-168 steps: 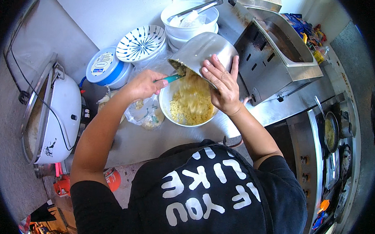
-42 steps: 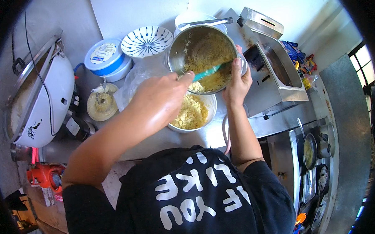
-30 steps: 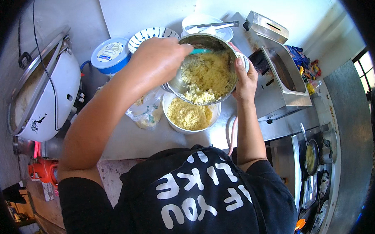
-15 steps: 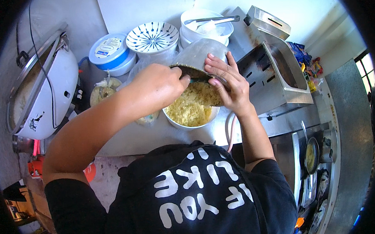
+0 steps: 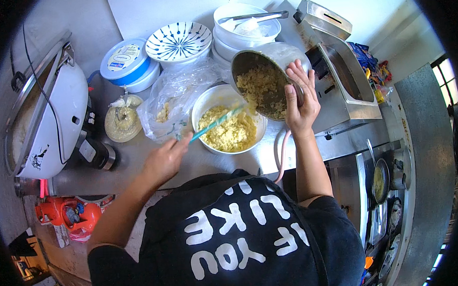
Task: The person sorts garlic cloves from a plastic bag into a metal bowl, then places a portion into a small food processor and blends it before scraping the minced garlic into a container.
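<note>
My left hand (image 5: 164, 160) is closed round the end of a long teal-handled utensil (image 5: 216, 124), whose far end blurs near the rim of a metal bowl (image 5: 242, 63). My right hand (image 5: 303, 100) grips that bowl's right side, thumb at the rim and fingers along the outside. The bowl is tipped on its side, its mouth facing left, with crumbly yellowish food (image 5: 260, 86) clinging within. Under its lower edge stands a white bowl (image 5: 198, 104), holding a heap of pale yellow crumbly mash (image 5: 229, 134).
Left of the white bowl lie a clear plastic bag (image 5: 178, 89) and a tub of pale paste (image 5: 122, 122). Behind are a lidded blue-white tub (image 5: 126, 63), a patterned plate (image 5: 178, 41) and bowls with tongs (image 5: 254, 16). A steel fryer-like unit (image 5: 351, 81) stands right, a large white cooker (image 5: 59, 114) left.
My left hand has come away from the metal bowl, down and left, with the teal-handled utensil now in view. The metal bowl has shifted right and turned, showing its inside.
</note>
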Tool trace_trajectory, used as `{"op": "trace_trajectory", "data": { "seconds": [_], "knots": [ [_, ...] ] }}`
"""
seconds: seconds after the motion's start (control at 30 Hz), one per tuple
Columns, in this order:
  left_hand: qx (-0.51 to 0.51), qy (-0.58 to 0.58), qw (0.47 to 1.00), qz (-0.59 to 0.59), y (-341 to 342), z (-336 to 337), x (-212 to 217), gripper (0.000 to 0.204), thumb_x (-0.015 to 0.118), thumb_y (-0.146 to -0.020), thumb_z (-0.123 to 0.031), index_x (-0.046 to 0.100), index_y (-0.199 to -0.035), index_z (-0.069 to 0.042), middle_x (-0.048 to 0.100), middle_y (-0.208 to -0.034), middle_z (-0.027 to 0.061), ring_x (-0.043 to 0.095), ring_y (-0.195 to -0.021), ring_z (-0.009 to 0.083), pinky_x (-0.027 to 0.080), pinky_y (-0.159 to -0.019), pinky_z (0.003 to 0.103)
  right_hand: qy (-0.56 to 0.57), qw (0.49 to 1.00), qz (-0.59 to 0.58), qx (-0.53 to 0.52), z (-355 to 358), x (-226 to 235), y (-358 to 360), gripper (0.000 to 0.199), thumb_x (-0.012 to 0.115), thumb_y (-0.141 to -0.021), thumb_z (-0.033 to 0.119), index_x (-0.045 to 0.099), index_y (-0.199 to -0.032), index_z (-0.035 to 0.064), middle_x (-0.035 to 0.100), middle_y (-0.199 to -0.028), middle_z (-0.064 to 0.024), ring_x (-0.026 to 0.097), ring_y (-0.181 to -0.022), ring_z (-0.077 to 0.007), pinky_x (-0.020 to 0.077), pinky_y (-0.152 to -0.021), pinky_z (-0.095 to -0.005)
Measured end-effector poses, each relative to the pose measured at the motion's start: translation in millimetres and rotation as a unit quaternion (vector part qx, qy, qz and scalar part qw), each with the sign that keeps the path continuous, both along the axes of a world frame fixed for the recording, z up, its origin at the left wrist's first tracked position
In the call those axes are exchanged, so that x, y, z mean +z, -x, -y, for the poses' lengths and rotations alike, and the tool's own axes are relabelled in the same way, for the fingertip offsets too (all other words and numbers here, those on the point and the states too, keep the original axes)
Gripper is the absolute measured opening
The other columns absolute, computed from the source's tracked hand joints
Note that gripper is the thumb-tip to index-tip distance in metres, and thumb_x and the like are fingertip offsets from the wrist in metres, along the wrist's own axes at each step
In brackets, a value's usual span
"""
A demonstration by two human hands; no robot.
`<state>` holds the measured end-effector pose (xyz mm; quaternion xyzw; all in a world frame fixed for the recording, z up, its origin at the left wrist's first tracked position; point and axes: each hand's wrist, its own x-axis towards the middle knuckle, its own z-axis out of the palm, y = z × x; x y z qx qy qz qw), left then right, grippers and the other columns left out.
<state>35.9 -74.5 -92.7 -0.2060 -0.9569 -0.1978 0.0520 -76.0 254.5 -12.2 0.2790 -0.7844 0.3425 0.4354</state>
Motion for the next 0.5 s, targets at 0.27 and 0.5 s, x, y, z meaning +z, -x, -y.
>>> {"op": "trace_trajectory", "data": {
  "seconds": [0.27,0.5],
  "knots": [
    [-0.026,-0.34,0.935,0.101,5,-16,34,0.044,0.054,-0.095,-0.015,0.047,-0.138,-0.011,0.058,-0.082,0.0105,0.055,-0.057,0.0173,0.043,-0.048,0.031,0.163,0.985,0.017,0.045,-3,-11,9,0.026,0.054,-0.095,0.013,0.063,-0.115,-0.0007,0.062,-0.124,-0.0142,0.048,-0.128,-0.0288,0.0183,-0.113,-0.0493],
    [-0.073,-0.415,0.831,0.364,25,-80,101,0.038,0.049,-0.098,-0.017,0.051,-0.135,-0.009,0.06,-0.082,0.0062,0.052,-0.052,0.0117,0.041,-0.046,0.025,0.182,0.982,0.011,0.044,31,-9,1,0.028,0.052,-0.097,0.013,0.061,-0.118,-0.0025,0.059,-0.127,-0.016,0.045,-0.131,-0.0287,0.0208,-0.113,-0.0463]
  ]
}}
